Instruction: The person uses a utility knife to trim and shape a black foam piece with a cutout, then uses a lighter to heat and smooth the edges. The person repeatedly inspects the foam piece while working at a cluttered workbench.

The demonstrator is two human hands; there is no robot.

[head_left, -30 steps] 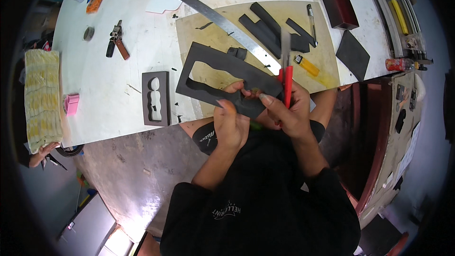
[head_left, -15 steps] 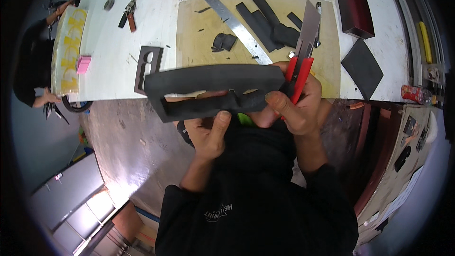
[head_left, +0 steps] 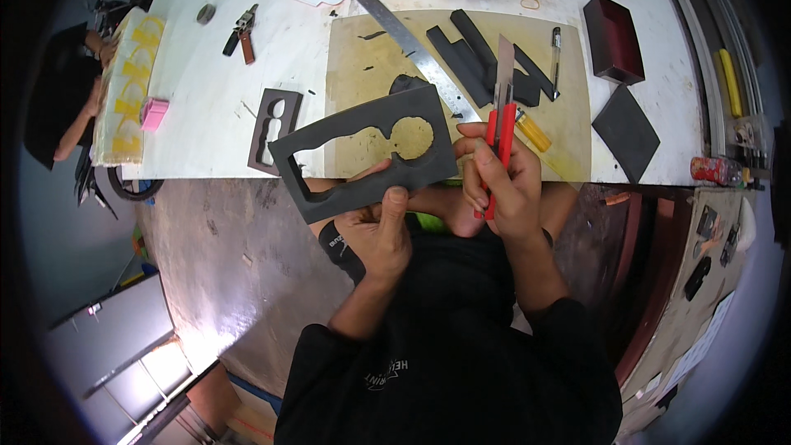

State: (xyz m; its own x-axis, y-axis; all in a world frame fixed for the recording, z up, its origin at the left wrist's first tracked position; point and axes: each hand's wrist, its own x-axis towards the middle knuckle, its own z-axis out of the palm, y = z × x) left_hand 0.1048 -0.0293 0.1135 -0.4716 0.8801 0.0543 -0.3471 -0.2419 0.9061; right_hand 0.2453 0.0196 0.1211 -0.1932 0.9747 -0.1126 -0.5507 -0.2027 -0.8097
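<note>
My left hand (head_left: 383, 235) grips the lower edge of a dark grey foam block (head_left: 354, 189), thumb on its face. The block's broad face is toward me, and a long, wavy cutout ending in a round hole runs through it. In my right hand (head_left: 509, 185) is a red utility knife (head_left: 507, 128), blade extended and pointing away from me. The blade stands to the right of the block, apart from it. Beyond the hands, a steel ruler (head_left: 387, 26) lies slantwise over a yellowish cutting mat (head_left: 350, 66). A smaller foam piece with a cutout (head_left: 261, 136) rests near the table edge.
Foam offcuts (head_left: 461, 53), a pen (head_left: 556, 62) and a yellow-handled item (head_left: 534, 130) are on the mat. Rightward are an open dark box (head_left: 606, 37) and a foam sheet (head_left: 628, 133). Pliers (head_left: 241, 33) and a pink block (head_left: 153, 114) lie left. Another person (head_left: 62, 99) is far left.
The foam block has been tilted, so its face and cutout now show. My right hand has come away from the block to the right, still holding the knife.
</note>
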